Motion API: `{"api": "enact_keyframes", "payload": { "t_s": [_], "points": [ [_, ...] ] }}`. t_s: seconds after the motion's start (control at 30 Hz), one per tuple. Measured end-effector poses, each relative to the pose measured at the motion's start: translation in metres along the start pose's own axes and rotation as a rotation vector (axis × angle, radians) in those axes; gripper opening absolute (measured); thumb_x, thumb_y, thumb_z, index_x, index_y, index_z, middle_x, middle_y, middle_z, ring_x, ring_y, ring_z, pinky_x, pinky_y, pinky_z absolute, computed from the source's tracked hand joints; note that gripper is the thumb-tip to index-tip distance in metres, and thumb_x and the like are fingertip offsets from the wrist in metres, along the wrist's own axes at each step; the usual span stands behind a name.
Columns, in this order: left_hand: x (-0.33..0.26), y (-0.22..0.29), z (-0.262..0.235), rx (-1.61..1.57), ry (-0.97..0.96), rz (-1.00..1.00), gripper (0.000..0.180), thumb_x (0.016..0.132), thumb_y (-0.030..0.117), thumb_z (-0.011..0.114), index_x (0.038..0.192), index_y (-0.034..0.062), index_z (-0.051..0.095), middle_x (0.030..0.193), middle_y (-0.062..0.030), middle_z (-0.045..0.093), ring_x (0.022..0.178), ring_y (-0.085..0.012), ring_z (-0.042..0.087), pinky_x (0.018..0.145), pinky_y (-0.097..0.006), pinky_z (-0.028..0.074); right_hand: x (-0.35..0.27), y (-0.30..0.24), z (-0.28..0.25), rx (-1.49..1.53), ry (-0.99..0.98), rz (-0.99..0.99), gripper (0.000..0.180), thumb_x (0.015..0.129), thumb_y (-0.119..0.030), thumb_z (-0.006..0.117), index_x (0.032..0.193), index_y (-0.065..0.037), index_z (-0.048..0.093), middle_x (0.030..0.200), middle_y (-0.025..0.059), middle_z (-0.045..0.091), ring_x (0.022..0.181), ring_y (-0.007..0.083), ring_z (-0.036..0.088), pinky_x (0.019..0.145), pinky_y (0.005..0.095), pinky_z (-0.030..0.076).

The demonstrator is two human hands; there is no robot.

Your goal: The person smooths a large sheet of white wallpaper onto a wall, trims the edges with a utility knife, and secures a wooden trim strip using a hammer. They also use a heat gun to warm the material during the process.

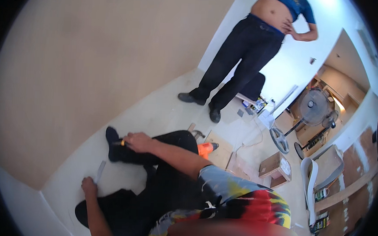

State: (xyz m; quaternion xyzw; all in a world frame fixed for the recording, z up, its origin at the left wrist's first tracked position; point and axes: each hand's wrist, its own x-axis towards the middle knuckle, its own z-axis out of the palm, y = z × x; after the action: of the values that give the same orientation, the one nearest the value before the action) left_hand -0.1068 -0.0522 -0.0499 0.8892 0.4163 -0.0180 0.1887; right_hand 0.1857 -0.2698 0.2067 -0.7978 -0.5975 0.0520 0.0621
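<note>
Fingers of the right hand [137,142] are being clamped around a slim hand tool with a yellow-and-black handle [122,143], seen in the head view against a dark-covered foot [112,153]; the fist is apparently being used for firm control. A thin, flat, pale strip [101,171] is being supported at floor level, its near end just beside the left hand [89,185], perhaps so it can be steadied; whether those fingers are being closed on it cannot be told. Beside the knee, an orange power drill [205,150] and a claw hammer [198,134] are being left close, seemingly for easy reach.
</note>
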Motion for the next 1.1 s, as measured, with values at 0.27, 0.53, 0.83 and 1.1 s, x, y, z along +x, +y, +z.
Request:
{"api": "enact_keyframes", "payload": {
  "t_s": [0.27, 0.53, 0.83, 1.1],
  "points": [
    [-0.009, -0.032, -0.031, -0.229, 0.068, 0.031, 0.013, 0.093, 0.009, 0.055, 0.101, 0.0023, 0.062, 0.106, -0.0258, 0.068, 0.107, -0.0450, 0.064, 0.091, -0.056, 0.051, 0.066, -0.052, 0.002, 0.337, 0.349, 0.026, 0.035, 0.103, -0.029, 0.059, 0.115, 0.004, 0.064, 0.111, 0.0275, 0.069, 0.103, 0.0456, 0.067, 0.089, 0.0519, 0.054],
    [-0.019, 0.028, -0.064, -0.325, -0.026, 0.181, 0.030, 0.087, 0.003, 0.066, 0.117, 0.0076, 0.069, 0.104, -0.0204, 0.070, 0.106, -0.0392, 0.067, 0.093, -0.049, 0.053, 0.087, -0.029, 0.069, 0.481, 0.119, 0.264, 0.034, 0.101, -0.028, 0.061, 0.117, 0.001, 0.061, 0.095, 0.0297, 0.069, 0.092, 0.0503, 0.068, 0.079, 0.0538, 0.053],
    [0.035, 0.086, -0.083, -0.127, 0.017, 0.264, 0.032, 0.087, 0.001, 0.062, 0.117, 0.0070, 0.072, 0.109, -0.0179, 0.067, 0.106, -0.0383, 0.065, 0.096, -0.046, 0.053, 0.083, 0.002, 0.085, 0.349, -0.170, 0.385, 0.041, 0.100, -0.023, 0.057, 0.126, 0.009, 0.057, 0.107, 0.0336, 0.069, 0.104, 0.0481, 0.069, 0.093, 0.0527, 0.053],
    [-0.010, 0.065, -0.084, -0.140, -0.050, 0.301, 0.034, 0.085, 0.002, 0.061, 0.116, 0.0078, 0.073, 0.105, -0.0148, 0.067, 0.105, -0.0357, 0.066, 0.092, -0.046, 0.055, 0.085, 0.018, 0.116, 0.236, -0.243, 0.349, 0.041, 0.100, -0.024, 0.057, 0.126, 0.007, 0.056, 0.104, 0.0349, 0.069, 0.102, 0.0504, 0.068, 0.091, 0.0545, 0.053]
  ]
}}
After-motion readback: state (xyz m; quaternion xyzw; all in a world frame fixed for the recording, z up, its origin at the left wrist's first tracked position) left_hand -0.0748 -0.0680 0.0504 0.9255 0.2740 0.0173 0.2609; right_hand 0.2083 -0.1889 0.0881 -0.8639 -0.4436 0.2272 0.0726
